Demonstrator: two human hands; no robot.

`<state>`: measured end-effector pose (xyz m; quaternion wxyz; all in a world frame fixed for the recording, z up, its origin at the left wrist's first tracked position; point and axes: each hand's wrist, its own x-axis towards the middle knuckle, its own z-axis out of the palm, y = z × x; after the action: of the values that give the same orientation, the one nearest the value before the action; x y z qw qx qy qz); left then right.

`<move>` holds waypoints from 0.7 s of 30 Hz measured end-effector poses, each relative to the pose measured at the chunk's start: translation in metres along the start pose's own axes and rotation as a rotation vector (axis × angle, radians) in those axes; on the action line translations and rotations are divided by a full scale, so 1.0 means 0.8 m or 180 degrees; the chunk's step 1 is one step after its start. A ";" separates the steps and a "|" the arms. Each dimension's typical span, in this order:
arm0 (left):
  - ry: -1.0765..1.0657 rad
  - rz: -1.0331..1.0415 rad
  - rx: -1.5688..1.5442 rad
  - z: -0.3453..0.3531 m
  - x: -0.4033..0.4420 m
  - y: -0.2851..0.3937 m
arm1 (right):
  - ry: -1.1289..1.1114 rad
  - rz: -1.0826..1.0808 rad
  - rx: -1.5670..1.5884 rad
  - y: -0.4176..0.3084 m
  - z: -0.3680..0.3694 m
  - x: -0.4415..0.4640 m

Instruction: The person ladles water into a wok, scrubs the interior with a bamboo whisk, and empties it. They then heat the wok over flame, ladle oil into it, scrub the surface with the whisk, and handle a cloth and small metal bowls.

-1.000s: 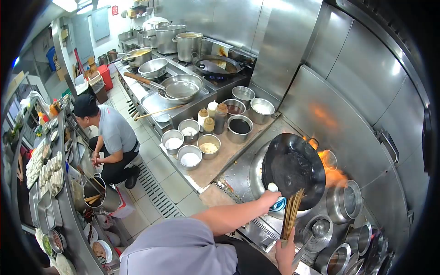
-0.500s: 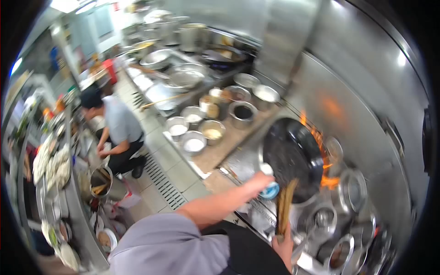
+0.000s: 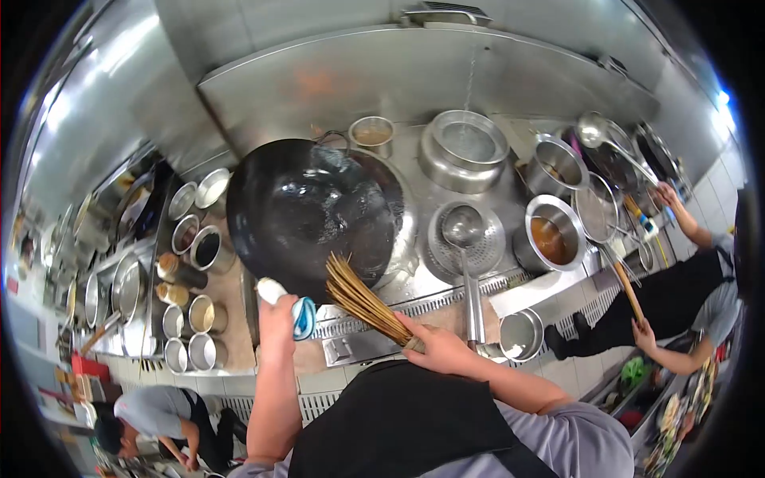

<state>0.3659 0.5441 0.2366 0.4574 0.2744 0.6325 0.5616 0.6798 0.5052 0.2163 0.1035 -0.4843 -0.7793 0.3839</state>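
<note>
My left hand [image 3: 277, 320] is closed around a folded white and blue cloth [image 3: 304, 317] at the near edge of a large black wok [image 3: 275, 211]. Whether the wok's handle is under the cloth, I cannot tell. The wok looks tilted on the burner, its inside wet and shiny. In my right hand [image 3: 440, 347] is a bamboo wok brush [image 3: 362, 299], gripped by its bound end. The splayed bristle tips point toward the wok's near right rim.
A perforated strainer with a ladle [image 3: 463, 226] lies right of the wok. Behind it, water runs into a metal pot [image 3: 470, 142]. A pot of orange-brown liquid [image 3: 550, 239] stands farther right. Seasoning containers [image 3: 209, 315] crowd the left. Co-workers [image 3: 155, 414] are at both sides.
My view has swung right, bringing the running water and a second co-worker into sight. The tall flames beside the wok are no longer visible. Both hands keep hold of the cloth and brush.
</note>
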 end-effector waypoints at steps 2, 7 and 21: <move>0.0068 0.0055 0.0081 0.010 -0.003 0.009 | -0.0035 0.0078 0.0059 0.007 -0.003 -0.004; 0.0101 0.0712 0.0096 0.032 -0.008 0.019 | 0.0083 0.0291 0.0405 0.024 0.000 -0.009; 0.0333 0.2065 0.2077 0.094 -0.073 0.001 | 0.1182 0.0702 0.2743 0.018 -0.041 0.194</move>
<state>0.4577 0.5284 0.2570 0.1152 0.5590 0.6799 0.4604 0.6280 0.6542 0.1957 0.3908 -0.5374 -0.4616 0.5877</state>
